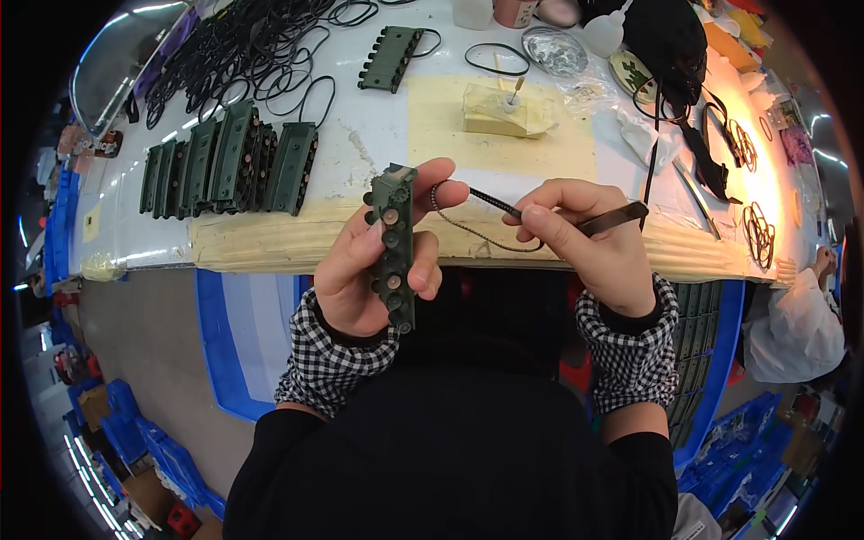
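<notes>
In my left hand (346, 268) I grip a dark green toy tank hull (403, 247), held upright on end with a row of round wheels along its side. A black rubber track loop (490, 200) stretches from my left index fingertip to my right hand (589, 238), apart from the wheels. My right thumb and fingers pinch the other end of this loop. Metal tweezers (616, 218) also lie in that hand, their broad end sticking out to the right. Their tips are hidden by my fingers.
Several green hulls (229, 162) stand in a row at the table's left, another hull (389, 58) farther back. A heap of black track loops (243, 54) fills the far left. A taped block (504, 112) holds a small pot and stick. Blue trays (225, 342) flank my lap.
</notes>
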Motion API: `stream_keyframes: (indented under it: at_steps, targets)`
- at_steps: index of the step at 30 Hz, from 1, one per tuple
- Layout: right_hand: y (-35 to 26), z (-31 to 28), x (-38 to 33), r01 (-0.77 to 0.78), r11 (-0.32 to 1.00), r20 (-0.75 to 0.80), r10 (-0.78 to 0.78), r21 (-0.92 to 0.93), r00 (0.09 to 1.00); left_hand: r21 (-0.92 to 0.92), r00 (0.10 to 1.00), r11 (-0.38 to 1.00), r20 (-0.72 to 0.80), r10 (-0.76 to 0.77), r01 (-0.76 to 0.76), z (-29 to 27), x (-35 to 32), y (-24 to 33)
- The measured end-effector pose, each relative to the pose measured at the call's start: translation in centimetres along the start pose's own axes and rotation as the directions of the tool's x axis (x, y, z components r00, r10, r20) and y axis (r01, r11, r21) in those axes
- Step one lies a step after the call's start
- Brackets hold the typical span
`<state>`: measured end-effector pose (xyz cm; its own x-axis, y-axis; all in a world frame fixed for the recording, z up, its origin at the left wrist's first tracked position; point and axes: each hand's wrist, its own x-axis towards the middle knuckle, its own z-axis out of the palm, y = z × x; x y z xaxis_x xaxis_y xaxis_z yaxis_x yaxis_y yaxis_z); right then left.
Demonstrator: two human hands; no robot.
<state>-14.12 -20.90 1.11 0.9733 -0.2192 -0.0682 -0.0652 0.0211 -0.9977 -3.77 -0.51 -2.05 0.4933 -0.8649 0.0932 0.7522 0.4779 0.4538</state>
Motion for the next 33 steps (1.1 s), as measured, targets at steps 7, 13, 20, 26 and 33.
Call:
stream_keyframes:
  at_steps: [7, 13, 20, 26, 33]
  targets:
    - [-0.3, 0.1, 0.1, -0.150, 0.983, 0.021, 0.149, 0.105, 0.989, 0.009, 1.000, 1.000, 0.012, -0.024, 0.024, 0.1, 0.1, 0.1]
    - [-0.3, 0.1, 0.1, -0.159, 0.976, -0.001, 0.161, 0.152, 0.987, 0.042, 1.000, 0.999, -0.009, 0.014, -0.013, -0.1, 0.2, -0.2]
    - [-0.5, -0.3, 0.2, -0.072, 0.990, -0.024, 0.076, 0.120, 0.997, 0.209, 0.999, 0.978, -0.043, 0.001, 0.008, -0.3, -0.1, 0.3]
    - [-1.1, -0.2, 0.3, -0.058, 0.998, -0.050, 0.060, 0.032, 0.997, 0.178, 1.000, 0.984, -0.014, -0.018, 0.020, -0.6, -0.2, 0.2]
    - [-2.2, -0.6, -0.1, 0.092, 0.956, 0.029, -0.087, -0.280, 0.996, 0.187, 0.984, 0.970, 0.051, -0.168, 0.156, -1.1, 0.2, 0.5]
